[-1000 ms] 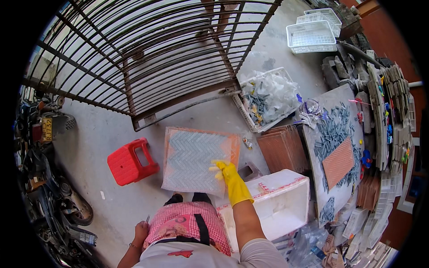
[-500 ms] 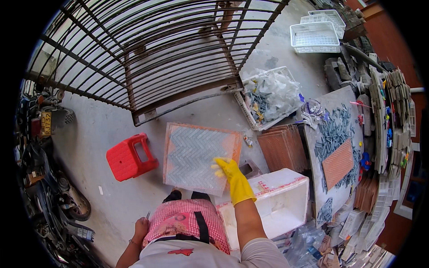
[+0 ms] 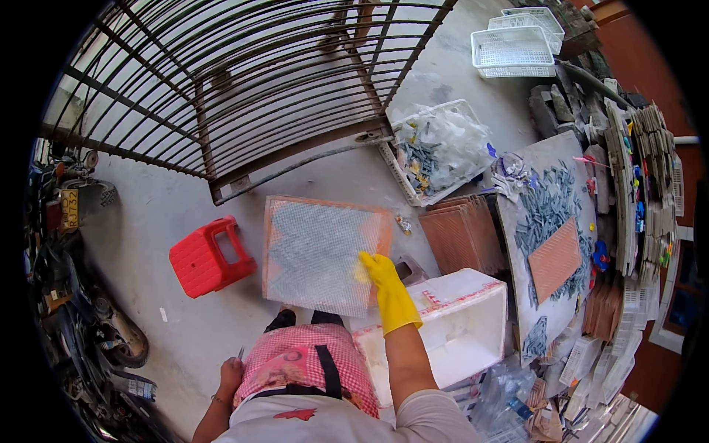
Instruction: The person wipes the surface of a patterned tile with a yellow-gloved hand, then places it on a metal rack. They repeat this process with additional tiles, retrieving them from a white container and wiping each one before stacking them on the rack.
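Note:
An orange tray (image 3: 275, 214) lies on the concrete floor in front of me. It is filled with grey herringbone tiles under a white mesh sheet (image 3: 317, 255). My right hand (image 3: 385, 284), in a yellow glove, rests on the mesh's right edge. Its fingers are curled over what looks like a small pale sponge (image 3: 361, 272). My left hand (image 3: 230, 373) is bare and hangs low beside my pink checked apron (image 3: 295, 365). It is closed on a thin small tool (image 3: 241, 353).
A red plastic stool (image 3: 209, 256) lies left of the tray and a white foam box (image 3: 458, 332) stands to its right. Beyond are stacked orange trays (image 3: 461, 236), a slab with grey tile pieces (image 3: 550, 221), white baskets (image 3: 513, 52), an iron gate (image 3: 244, 81) and motorbikes (image 3: 74, 295).
The view has shifted slightly. My gloved right hand stays at the mesh's right edge, moving only a little. My left hand keeps its place.

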Demonstrator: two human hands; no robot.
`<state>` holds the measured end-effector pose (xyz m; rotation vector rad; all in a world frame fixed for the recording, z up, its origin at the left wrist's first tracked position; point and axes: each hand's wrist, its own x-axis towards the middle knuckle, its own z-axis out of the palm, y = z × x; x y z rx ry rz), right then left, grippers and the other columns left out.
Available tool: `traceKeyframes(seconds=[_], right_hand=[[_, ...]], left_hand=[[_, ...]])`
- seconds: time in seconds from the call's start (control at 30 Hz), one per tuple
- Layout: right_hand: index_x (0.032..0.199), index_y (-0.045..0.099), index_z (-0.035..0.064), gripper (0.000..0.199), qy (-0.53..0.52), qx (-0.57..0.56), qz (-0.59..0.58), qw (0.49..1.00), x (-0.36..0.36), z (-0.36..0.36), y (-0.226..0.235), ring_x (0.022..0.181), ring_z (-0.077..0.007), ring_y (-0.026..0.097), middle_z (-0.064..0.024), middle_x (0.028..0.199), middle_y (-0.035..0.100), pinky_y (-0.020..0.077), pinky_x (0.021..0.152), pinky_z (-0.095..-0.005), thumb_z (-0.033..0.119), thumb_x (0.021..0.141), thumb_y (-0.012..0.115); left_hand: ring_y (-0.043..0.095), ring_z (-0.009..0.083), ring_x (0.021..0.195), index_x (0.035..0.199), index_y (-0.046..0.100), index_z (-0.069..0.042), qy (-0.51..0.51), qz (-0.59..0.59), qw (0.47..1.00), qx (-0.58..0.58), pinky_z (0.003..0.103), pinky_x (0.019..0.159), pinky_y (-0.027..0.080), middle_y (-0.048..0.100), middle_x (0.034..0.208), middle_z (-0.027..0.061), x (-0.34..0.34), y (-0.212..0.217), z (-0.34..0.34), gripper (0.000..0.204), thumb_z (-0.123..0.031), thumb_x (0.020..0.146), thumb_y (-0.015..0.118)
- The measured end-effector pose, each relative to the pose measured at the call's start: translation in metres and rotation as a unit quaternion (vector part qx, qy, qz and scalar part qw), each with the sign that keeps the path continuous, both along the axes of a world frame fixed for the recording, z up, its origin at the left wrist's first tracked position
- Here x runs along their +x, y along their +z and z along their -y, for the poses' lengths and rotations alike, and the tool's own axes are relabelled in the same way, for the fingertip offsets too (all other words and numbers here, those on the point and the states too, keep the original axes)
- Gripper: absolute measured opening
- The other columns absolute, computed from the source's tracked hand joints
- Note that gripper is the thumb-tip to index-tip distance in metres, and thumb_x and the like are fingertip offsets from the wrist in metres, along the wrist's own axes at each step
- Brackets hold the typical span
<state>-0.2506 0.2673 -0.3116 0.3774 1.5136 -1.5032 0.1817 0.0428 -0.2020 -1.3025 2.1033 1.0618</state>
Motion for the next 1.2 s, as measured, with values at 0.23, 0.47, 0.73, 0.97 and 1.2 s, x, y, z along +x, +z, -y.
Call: traceKeyframes(seconds=[0.23,0.47,0.73,0.97,1.2], right_hand=[[0.095,0.059,-0.0080,0.040,0.089,0.113,-0.076,0.987,-0.010,0.007,0.017,0.065,-0.0170,0.059,-0.0097,0.079,0.062,0.0471,0.058,-0.0276,0.030,0.082,0.058],[0.094,0.059,-0.0079,0.040,0.074,0.113,-0.046,0.990,-0.011,-0.001,-0.010,0.065,-0.0183,0.060,-0.0108,0.080,0.062,0.0475,0.058,-0.0276,0.030,0.081,0.059],[0.098,0.057,-0.0073,0.040,0.049,0.076,-0.009,0.996,-0.014,0.001,-0.008,0.071,-0.0190,0.060,-0.0117,0.086,0.062,0.0482,0.063,-0.0276,0.029,0.082,0.059],[0.100,0.057,-0.0073,0.041,0.094,0.100,-0.021,0.990,-0.016,0.006,-0.001,0.074,-0.0194,0.060,-0.0127,0.089,0.062,0.0485,0.064,-0.0279,0.029,0.083,0.058],[0.101,0.057,-0.0065,0.042,0.107,0.124,-0.039,0.986,-0.016,-0.014,-0.045,0.074,-0.0194,0.060,-0.0130,0.088,0.062,0.0482,0.065,-0.0274,0.031,0.082,0.058]], left_hand=[[0.049,0.0249,0.050,0.063,0.051,0.001,0.050,0.011,0.998,0.029,0.037,0.051,0.039,0.052,0.054,0.0135,-0.009,0.010,-0.002,0.034,-0.021,0.087,0.041],[0.050,0.0245,0.050,0.064,0.053,0.001,0.058,0.000,0.998,0.035,0.037,0.050,0.039,0.052,0.054,0.0127,-0.009,0.011,-0.002,0.033,-0.020,0.087,0.040],[0.051,0.0249,0.050,0.064,0.053,0.000,0.058,-0.006,0.998,0.033,0.037,0.051,0.040,0.053,0.055,0.0130,-0.013,0.009,-0.003,0.033,-0.020,0.087,0.040],[0.052,0.0315,0.055,0.064,0.052,0.000,0.042,-0.001,0.999,0.032,0.040,0.054,0.040,0.053,0.058,0.0164,0.000,-0.003,-0.002,0.032,-0.021,0.085,0.039],[0.052,0.0337,0.057,0.066,0.052,0.002,0.011,-0.013,1.000,0.015,0.042,0.055,0.040,0.054,0.060,0.0176,-0.017,0.000,-0.003,0.030,-0.019,0.085,0.040]])
